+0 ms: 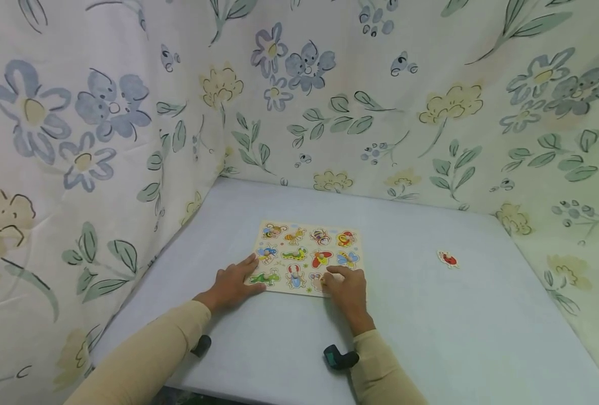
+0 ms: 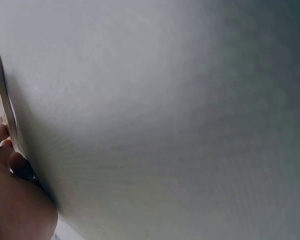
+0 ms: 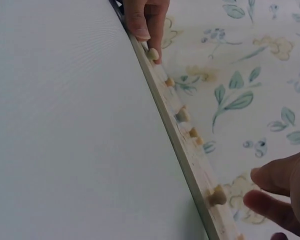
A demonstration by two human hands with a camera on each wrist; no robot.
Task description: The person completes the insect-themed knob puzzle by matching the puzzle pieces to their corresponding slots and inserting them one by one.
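Note:
A wooden peg puzzle board (image 1: 281, 262) with colourful insect pieces lies flat on the table. My left hand (image 1: 232, 284) rests against its near left corner, fingers along the left side and thumb at the front edge. Over the near right corner is my right hand (image 1: 348, 289), beside the snail piece (image 1: 317, 281), which it partly covers. In the right wrist view, the thumb and finger (image 3: 272, 205) stand apart, a little away from a wooden knob (image 3: 217, 195). A red ladybug piece (image 1: 448, 259) lies loose on the table to the right of the board.
The table (image 1: 421, 326) has a pale cloth cover. Floral curtains (image 1: 330, 112) hang behind it and along both sides. Small dark wrist cameras (image 1: 340, 358) sit at the sleeves. Rounded knobs (image 3: 182, 114) stick up from the board.

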